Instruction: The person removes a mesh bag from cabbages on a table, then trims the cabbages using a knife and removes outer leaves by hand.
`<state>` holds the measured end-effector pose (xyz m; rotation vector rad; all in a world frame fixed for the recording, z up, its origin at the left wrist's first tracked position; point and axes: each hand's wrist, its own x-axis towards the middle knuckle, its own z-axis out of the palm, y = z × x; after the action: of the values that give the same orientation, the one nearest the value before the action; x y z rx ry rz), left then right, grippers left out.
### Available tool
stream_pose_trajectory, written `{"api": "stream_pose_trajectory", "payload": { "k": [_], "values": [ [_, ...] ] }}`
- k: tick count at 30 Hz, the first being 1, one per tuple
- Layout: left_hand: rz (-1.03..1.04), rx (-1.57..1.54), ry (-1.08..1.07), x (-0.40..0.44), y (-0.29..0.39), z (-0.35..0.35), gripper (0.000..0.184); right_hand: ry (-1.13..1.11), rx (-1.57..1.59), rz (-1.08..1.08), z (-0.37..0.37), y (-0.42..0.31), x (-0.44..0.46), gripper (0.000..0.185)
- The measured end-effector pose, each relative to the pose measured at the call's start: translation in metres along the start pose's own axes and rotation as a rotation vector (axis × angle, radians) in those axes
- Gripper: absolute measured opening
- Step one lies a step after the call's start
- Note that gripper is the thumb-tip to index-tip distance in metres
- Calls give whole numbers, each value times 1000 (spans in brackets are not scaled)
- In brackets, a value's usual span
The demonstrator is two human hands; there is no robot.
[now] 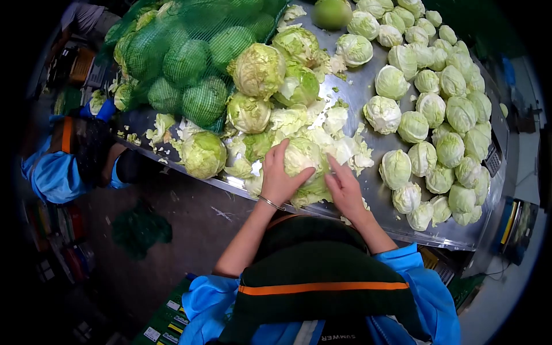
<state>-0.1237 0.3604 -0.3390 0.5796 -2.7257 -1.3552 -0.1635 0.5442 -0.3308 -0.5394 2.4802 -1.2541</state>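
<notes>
A pale cabbage (302,155) sits among loose leaves at the table's near edge, right in front of me. My left hand (280,175) grips its left side, with the thumb across the front. On the cabbage's right, my right hand (346,191) has its fingers stretched out. Its fingertips are close to the cabbage; whether they touch it I cannot tell. Loose cabbage leaves (342,146) lie around and under it. Untrimmed cabbages (259,70) are piled just beyond, and another cabbage (203,155) rests to the left.
Several trimmed cabbages (434,109) cover the right side of the metal table (359,92). A green mesh sack (190,57) full of cabbages lies at the back left. A co-worker's blue sleeve (54,172) shows at left. Dark green netting (141,230) lies on the floor.
</notes>
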Motion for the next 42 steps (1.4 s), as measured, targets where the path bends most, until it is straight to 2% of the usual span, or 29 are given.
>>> {"api": "stream_pose_trajectory", "payload": {
  "k": [1, 2, 5, 6, 9, 10, 14, 17, 18, 21, 22, 25, 26, 27, 30, 31, 32, 33, 35, 36, 39, 40, 42],
  "values": [
    [-1, 8, -14, 2, 1, 0, 88, -42, -42, -88, -2, -9, 9, 48],
    [-4, -5, -19, 4, 1, 0, 88, -164, -121, 34, -2, -21, 19, 45],
    [6, -38, -32, 2, -2, -2, 90, 43, 44, 138, 17, 25, 44, 45],
    [22, -45, -34, -4, -5, -4, 91, -7, 132, 231, 5, 32, 53, 48],
    [-24, -102, -47, -11, -16, -9, 96, -182, 210, 167, 6, 32, 48, 51],
    [-58, -118, -58, -11, -15, -11, 97, -205, 196, 297, 3, -1, 43, 53],
    [-85, -75, -75, -4, -16, -11, 99, -49, 32, -12, 14, -13, 33, 49],
    [-115, -68, -106, 0, -13, -9, 100, -211, -215, -26, 0, -19, 22, 47],
    [-110, -69, -111, 0, -12, -9, 100, -256, -205, 38, -3, -21, 23, 46],
    [-102, -89, -97, -4, -14, -6, 103, 51, -39, 109, 10, 17, 51, 45],
    [-107, -105, -89, -6, -15, -7, 104, -28, -56, 189, 4, 23, 55, 48],
    [-70, -142, -85, -6, -10, -13, 108, -138, 263, 206, 9, 11, 51, 49],
    [-79, -178, -112, -10, -7, -20, 109, -116, 267, 334, 7, 4, 49, 40],
    [-88, -212, -136, -9, -2, -30, 110, -92, 224, 281, 1, -5, 51, 36],
    [-13, -84, -177, -25, -34, -32, 91, 16, 133, 173, -1, -15, 66, 28],
    [1, -67, -180, -27, -36, -33, 86, 67, 222, 205, 0, -15, 79, 29],
    [-40, -138, -73, -31, -29, -29, 70, 72, 221, 258, -1, -11, 93, 31],
    [4, -129, -37, -32, -30, -24, 67, 74, 220, 306, -3, -11, 102, 34],
    [98, -111, 35, -27, -38, -14, 63, 60, 155, 181, -8, -17, 95, 41],
    [89, -129, 87, -26, -26, -16, 46, 49, 117, 124, -10, -20, 87, 45],
    [95, -246, 132, -16, -54, -10, 31, 115, -185, -122, 5, -5, 57, 54],
    [-11, -278, 213, -9, -53, -14, 22, 50, -74, -3, 4, -11, 53, 54],
    [-399, -546, 233, 18, -66, -27, 21, 53, 43, 36, 9, -3, 53, 52]
  ]
}}
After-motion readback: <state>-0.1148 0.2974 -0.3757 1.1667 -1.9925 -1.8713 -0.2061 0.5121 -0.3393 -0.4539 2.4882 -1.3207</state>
